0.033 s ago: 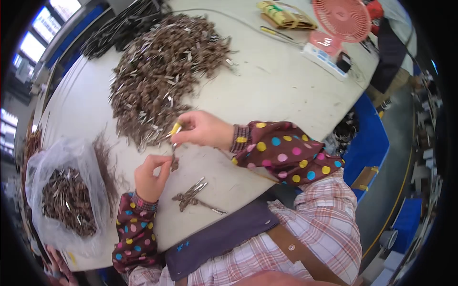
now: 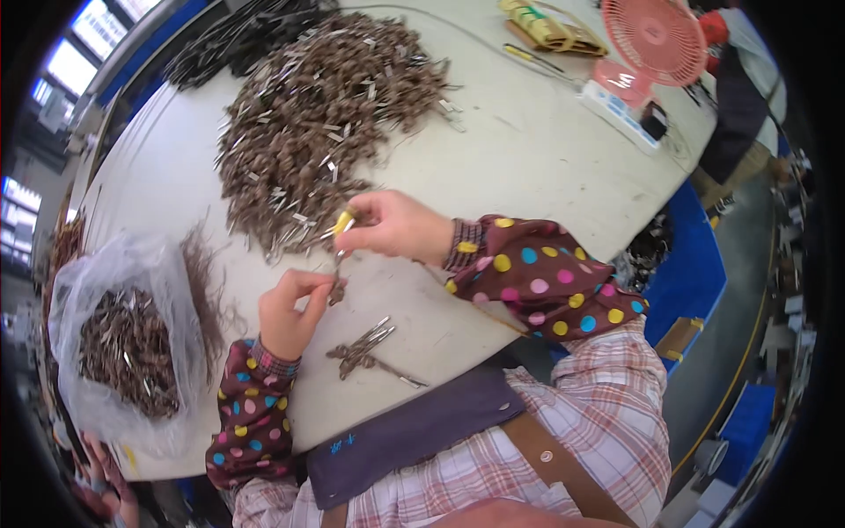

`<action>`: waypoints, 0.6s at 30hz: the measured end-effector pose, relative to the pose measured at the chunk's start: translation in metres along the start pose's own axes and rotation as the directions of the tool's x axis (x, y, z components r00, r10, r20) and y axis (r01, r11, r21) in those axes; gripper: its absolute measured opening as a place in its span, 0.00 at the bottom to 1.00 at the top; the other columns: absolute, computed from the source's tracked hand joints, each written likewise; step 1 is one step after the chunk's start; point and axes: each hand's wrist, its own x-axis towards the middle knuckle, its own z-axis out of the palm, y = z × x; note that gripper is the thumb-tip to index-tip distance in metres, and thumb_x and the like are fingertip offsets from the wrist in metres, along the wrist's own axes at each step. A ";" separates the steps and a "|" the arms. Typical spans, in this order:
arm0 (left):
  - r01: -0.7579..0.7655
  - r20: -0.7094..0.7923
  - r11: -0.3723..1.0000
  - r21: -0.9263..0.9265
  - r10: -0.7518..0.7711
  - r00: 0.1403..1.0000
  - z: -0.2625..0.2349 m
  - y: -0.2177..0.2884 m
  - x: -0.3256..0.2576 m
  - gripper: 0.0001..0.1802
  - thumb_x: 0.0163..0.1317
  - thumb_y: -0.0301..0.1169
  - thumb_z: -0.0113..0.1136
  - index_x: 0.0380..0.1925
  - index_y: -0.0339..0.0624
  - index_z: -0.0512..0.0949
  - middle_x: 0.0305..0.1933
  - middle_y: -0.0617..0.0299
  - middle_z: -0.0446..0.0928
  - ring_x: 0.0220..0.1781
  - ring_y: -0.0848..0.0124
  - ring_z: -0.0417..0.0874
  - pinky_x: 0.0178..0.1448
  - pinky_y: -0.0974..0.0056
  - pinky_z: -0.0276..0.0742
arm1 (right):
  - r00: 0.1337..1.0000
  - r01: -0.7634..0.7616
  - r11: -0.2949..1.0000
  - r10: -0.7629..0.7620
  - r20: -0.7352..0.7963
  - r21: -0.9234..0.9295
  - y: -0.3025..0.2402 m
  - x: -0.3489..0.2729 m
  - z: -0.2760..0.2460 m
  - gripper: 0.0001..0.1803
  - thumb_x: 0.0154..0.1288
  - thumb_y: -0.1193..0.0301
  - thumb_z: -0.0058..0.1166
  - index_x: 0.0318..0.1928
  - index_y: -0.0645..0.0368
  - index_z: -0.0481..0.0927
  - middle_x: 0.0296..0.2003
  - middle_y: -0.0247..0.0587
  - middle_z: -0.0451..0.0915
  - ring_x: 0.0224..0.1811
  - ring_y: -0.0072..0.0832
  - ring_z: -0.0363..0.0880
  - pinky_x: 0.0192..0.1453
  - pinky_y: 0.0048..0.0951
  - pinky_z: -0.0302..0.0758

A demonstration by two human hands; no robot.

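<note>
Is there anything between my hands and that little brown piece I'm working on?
Nothing visible. The left hand pinches the small brown piece at its fingertips, and the right hand, with a yellow-tipped tool, reaches it from above. The big pile lies behind.

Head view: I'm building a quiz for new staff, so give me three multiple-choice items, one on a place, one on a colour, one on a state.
1. Where does the clear plastic bag of brown pieces lie?
A. at the table's left edge
B. beside the fan
C. on the person's lap

2. What colour is the small fan at the far right of the table?
A. blue
B. pink
C. black

3. What is the right hand doing?
A. lying flat and empty
B. pinching a small yellow-tipped piece
C. gripping the bag

Answers:
1 A, the bag sits left of the left hand.
2 B, its grille is pink.
3 B, the fingers are closed on the piece near the big brown pile.
</note>
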 end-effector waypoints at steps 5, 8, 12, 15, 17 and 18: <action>0.239 0.265 0.712 -0.661 -0.077 0.961 0.001 -0.001 0.008 0.05 0.69 0.24 0.45 0.40 0.33 0.68 0.40 0.49 0.80 0.40 0.68 0.83 0.45 0.67 0.81 | 0.991 -0.001 1.000 0.004 0.131 -0.020 -0.008 0.002 -0.004 0.10 0.58 0.66 0.62 0.35 0.58 0.77 0.25 0.25 0.76 0.21 0.08 0.64 0.22 0.13 0.60; 0.380 0.393 0.625 -0.682 -0.125 0.911 -0.001 -0.006 0.009 0.05 0.70 0.25 0.44 0.39 0.34 0.68 0.38 0.51 0.80 0.42 0.68 0.83 0.41 0.70 0.81 | 0.985 0.094 0.995 -0.088 0.151 -0.033 0.000 0.004 -0.003 0.10 0.59 0.68 0.62 0.35 0.59 0.77 0.26 0.26 0.76 0.25 0.09 0.67 0.25 0.15 0.63; 0.265 0.264 0.689 -0.675 -0.109 0.958 0.003 -0.010 0.005 0.05 0.70 0.26 0.45 0.39 0.36 0.69 0.35 0.56 0.80 0.39 0.74 0.81 0.37 0.73 0.76 | 0.960 0.278 0.937 -0.263 0.098 -0.211 0.006 0.009 0.003 0.13 0.61 0.66 0.60 0.39 0.62 0.74 0.31 0.31 0.77 0.29 0.13 0.71 0.29 0.18 0.67; 0.133 0.087 0.844 -0.520 -0.102 0.991 0.003 -0.014 0.006 0.04 0.70 0.25 0.45 0.39 0.36 0.69 0.34 0.57 0.79 0.36 0.75 0.79 0.39 0.73 0.74 | 0.899 0.358 0.833 -0.430 -0.084 -0.422 0.005 0.004 0.002 0.16 0.65 0.63 0.55 0.43 0.63 0.71 0.32 0.37 0.77 0.27 0.21 0.74 0.31 0.23 0.69; 0.097 -0.006 0.915 -0.392 -0.107 0.994 -0.001 -0.018 0.007 0.04 0.69 0.24 0.45 0.40 0.35 0.68 0.34 0.57 0.78 0.35 0.74 0.79 0.41 0.72 0.74 | 0.835 0.382 0.765 -0.526 -0.160 -0.518 0.003 0.002 0.004 0.17 0.67 0.61 0.52 0.44 0.63 0.69 0.32 0.41 0.77 0.26 0.26 0.76 0.31 0.26 0.70; 0.051 -0.076 0.955 -0.292 -0.077 0.994 -0.001 -0.022 0.006 0.04 0.69 0.24 0.46 0.39 0.35 0.68 0.33 0.58 0.78 0.35 0.75 0.79 0.41 0.72 0.74 | 0.863 0.345 0.767 -0.486 -0.138 -0.541 -0.003 -0.004 0.007 0.18 0.67 0.60 0.51 0.45 0.63 0.68 0.32 0.42 0.76 0.26 0.30 0.76 0.32 0.27 0.71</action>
